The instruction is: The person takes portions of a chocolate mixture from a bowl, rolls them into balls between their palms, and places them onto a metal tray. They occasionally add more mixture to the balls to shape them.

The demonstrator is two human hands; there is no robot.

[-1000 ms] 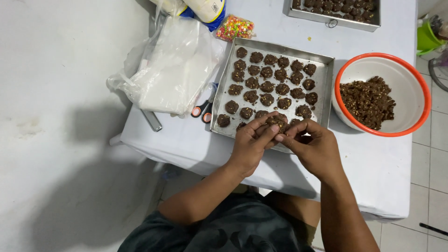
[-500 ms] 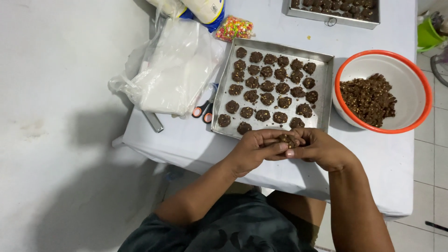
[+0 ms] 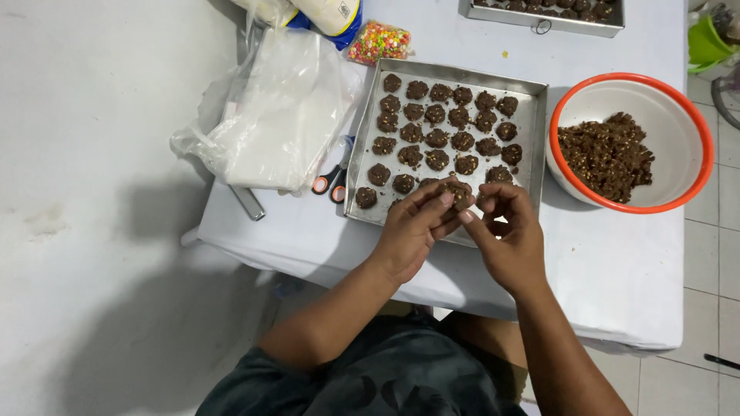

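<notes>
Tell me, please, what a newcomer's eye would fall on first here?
Probably the metal baking tray mid-table, filled with rows of brown chocolate clusters. At its near edge the left hand and right hand shape one more lump. To the right sits an orange-rimmed bowl of the same mixture.

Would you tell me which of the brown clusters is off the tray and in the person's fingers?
The cluster pinched at the left hand fingertips, beside the right hand, over the tray's near edge; the others lie in rows.

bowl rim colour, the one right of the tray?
Orange-red rim on the bowl, white inside, holding brown chunky mix. Head view, the only one.
</notes>
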